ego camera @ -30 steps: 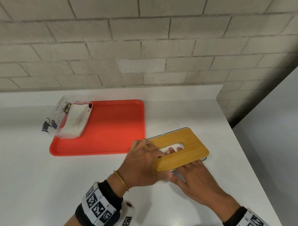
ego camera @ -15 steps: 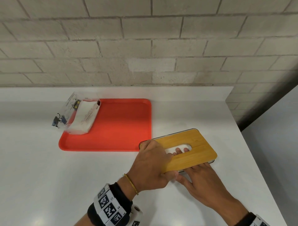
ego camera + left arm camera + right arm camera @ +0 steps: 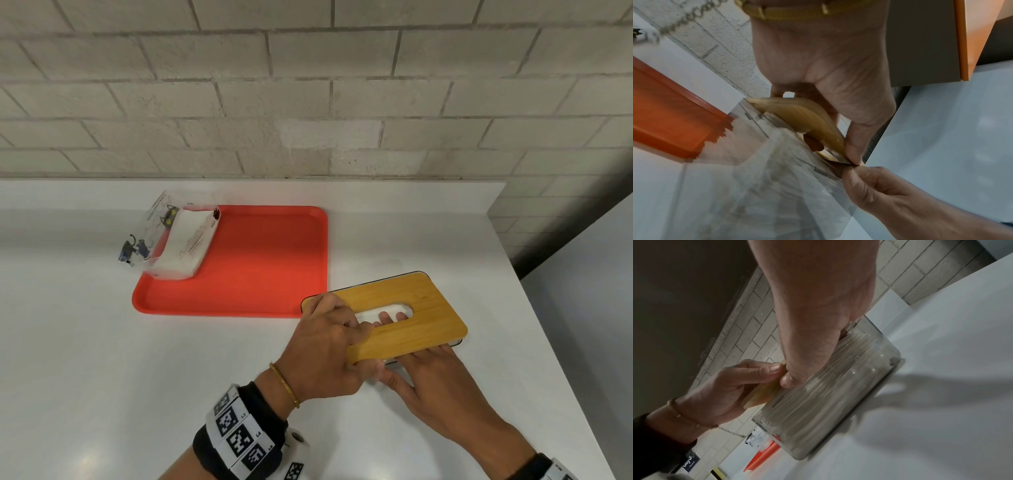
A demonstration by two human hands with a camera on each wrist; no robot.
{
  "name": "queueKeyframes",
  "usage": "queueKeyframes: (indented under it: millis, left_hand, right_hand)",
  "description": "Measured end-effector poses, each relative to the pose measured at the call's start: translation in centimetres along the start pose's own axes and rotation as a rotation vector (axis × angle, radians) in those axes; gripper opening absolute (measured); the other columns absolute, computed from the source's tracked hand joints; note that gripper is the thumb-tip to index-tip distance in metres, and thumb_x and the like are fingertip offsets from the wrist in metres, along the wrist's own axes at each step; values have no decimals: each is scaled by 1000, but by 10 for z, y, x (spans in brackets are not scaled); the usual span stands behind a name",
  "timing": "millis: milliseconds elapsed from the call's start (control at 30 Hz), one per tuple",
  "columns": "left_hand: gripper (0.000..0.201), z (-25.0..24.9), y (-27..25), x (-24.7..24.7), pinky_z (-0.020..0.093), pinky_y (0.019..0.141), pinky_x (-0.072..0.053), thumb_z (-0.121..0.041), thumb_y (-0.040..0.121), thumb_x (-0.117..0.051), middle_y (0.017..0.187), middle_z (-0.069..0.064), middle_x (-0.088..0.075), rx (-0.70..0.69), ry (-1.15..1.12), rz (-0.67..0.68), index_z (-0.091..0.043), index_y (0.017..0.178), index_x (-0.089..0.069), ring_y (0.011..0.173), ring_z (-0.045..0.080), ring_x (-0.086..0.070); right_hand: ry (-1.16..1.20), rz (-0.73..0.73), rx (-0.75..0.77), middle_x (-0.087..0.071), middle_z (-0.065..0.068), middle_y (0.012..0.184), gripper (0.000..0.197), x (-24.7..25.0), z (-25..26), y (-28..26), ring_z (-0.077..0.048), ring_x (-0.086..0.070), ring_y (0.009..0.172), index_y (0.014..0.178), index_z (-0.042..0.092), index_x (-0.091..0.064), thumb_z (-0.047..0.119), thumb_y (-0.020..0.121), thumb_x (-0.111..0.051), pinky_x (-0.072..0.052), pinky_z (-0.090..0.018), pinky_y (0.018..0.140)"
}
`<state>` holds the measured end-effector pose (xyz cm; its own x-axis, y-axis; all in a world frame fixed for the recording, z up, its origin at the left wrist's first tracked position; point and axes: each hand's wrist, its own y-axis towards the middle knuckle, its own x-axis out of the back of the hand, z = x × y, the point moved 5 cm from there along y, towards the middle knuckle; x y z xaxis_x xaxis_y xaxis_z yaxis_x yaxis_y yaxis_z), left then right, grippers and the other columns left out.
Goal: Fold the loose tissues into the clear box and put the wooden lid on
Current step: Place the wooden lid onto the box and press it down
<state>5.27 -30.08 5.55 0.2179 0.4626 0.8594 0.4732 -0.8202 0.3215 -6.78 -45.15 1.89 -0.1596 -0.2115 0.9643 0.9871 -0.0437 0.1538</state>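
Furthest left of the red plastic tray [image 3: 260, 260] lay a crinkled clear tissue wrapper [image 3: 147, 236] printed with cat figures, half over the tray's left rim, with a soft white wad of tissues [image 3: 186, 245] on it. The tray was a shallow rounded rectangle on the smooth white counter [image 3: 85, 359]. Just right of the tray's near corner stood the clear box [image 3: 838, 394], its glossy walls showing tightly stacked white tissue edges. The bamboo lid [image 3: 411, 315], a rounded slab with an oval slot, sat tilted over the box. The left hand [image 3: 325, 349] gripped the lid's left end, thumb on its near edge. The right hand [image 3: 442, 394] reached under the lid, fingertips [image 3: 387, 317] showing through the slot; its grip was hidden.
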Motion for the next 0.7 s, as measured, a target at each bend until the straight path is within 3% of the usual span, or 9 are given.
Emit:
queueKeyframes:
  millis: [100,200,333,700]
  left_hand:
    - [54,2,0,-2,34,98,-33,-67,81,-68,89,-12,-64,8,-21,19,-26,113,-80,103,18,-51]
    - [57,4,0,-3,37,98,-38,-70,80,-67,90,-12,-64,24,-37,39,-26,114,-80,105,19,-51]
    - [60,7,2,2,35,102,-36,-77,77,-65,95,-16,-60,74,-41,64,-36,118,-79,110,18,-49]
    - [71,16,10,0,45,107,-40,-85,62,-68,94,-21,-59,143,-99,167,-38,115,-79,115,12,-44]
  right_hand:
    - [6,-1,11,-52,7,155,61,0,0,0,-19,-46,147,142,25,-63,67,105,-40,-39,-39,115]
    - [14,5,13,-50,7,157,61,2,1,0,-18,-45,147,144,25,-61,67,105,-40,-39,-38,116]
    - [17,-1,10,-56,4,153,63,5,-1,0,-20,-52,142,141,25,-64,68,105,-37,-41,-35,115]
    - [24,28,47,-34,10,167,65,4,-3,0,-14,-27,157,153,29,-52,69,105,-35,-36,-36,121]
